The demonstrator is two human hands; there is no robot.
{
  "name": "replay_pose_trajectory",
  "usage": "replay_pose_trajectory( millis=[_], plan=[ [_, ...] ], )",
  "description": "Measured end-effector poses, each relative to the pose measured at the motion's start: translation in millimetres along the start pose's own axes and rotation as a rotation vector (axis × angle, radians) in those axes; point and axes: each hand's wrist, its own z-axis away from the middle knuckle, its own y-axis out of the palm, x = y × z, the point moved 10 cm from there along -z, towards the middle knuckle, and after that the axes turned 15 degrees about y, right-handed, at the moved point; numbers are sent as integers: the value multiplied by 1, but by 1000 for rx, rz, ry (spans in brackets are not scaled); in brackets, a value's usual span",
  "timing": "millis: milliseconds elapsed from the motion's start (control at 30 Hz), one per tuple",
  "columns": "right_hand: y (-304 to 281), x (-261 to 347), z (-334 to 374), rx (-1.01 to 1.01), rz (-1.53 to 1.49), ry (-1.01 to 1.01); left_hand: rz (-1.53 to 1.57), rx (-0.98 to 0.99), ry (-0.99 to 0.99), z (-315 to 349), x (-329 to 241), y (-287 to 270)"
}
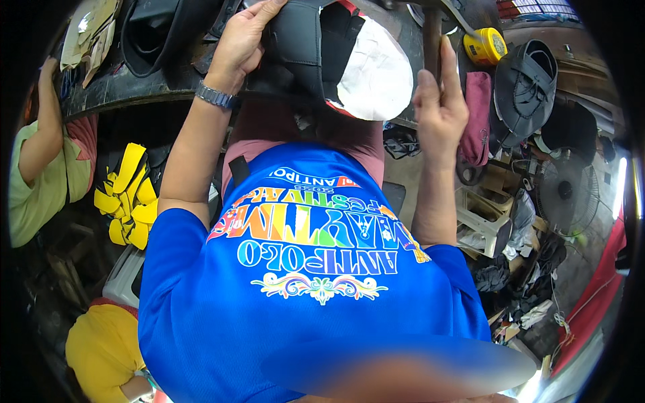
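Note:
A black leather-like piece (299, 50) with stitched panels lies at the near edge of the dark workbench (158, 84). A rounded sheet of creased white paper or lining (376, 74) covers its right part, with red showing along the rim. My left hand (245, 40), wearing a metal watch, pinches the piece's left edge between thumb and fingers. To the right of the white sheet, my right hand (440, 107) is raised and closed about the lower end of a brown-handled hammer (432, 37), index finger stretched along it. Its other fingers are mostly hidden.
Beyond my right hand are a yellow tub (485, 46), a maroon pouch (477, 117) and a black bag (527, 94). Yellow strips (127, 195) hang at left, near a person's arm (44, 127). Another person in yellow (104, 349) is behind. A fan (568, 195) stands right.

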Motion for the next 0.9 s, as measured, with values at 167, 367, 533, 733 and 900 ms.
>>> replay_pose_trajectory(
  millis=[167, 367, 533, 733, 900],
  plan=[
    [30, -32, 8, 213, 270, 292, 61, -29, -36, -4, 4, 5],
    [6, 16, 13, -27, 89, 1, 80, -38, -69, 1, 8, 1],
    [21, -28, 7, 110, 492, 170, 219, -58, -121, -4, 11, 10],
    [-34, -56, 7, -249, 624, 81, 342, -54, -165, 0, -2, 17],
    [-16, -40, -2, -156, 826, 46, 494, 65, -178, -9, -15, 40]
  ],
)
